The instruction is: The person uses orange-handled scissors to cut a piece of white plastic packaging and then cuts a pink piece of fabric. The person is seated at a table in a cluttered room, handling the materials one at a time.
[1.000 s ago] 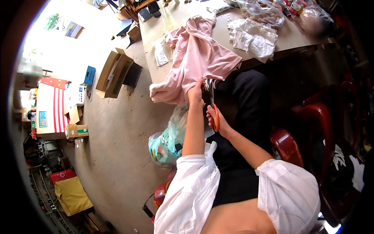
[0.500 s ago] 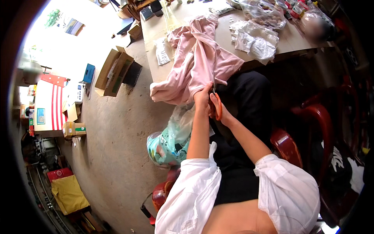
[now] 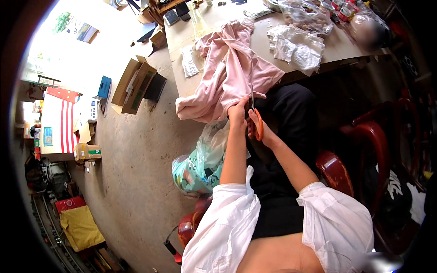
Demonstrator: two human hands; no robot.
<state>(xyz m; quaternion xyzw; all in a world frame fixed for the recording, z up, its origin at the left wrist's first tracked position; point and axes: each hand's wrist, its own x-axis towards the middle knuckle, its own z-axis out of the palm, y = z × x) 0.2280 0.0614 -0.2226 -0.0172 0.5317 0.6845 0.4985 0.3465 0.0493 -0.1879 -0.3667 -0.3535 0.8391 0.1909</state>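
A pink garment [image 3: 227, 77] lies bunched over the near edge of the table, part of it hanging toward my lap. My left hand [image 3: 237, 112] is closed on the garment's near edge. Just to its right, my right hand [image 3: 266, 134] grips a pair of scissors [image 3: 259, 123] by the orange handles. The metal blades point away from me, up along the right part of the cloth beside my left fingers. Whether the blades are around the fabric or only lie against it, I cannot tell.
Crumpled white plastic [image 3: 298, 48] and a clear bag [image 3: 307, 16] sit on the table [image 3: 182, 82]. A patterned teal bag [image 3: 195, 168] is left of my legs. An open cardboard box [image 3: 132, 86] stands on the floor; red wooden chairs [image 3: 334, 170] are at right.
My right hand and the scissors have shifted slightly toward me and to the right. The left hand keeps its hold on the pink garment, which has barely moved.
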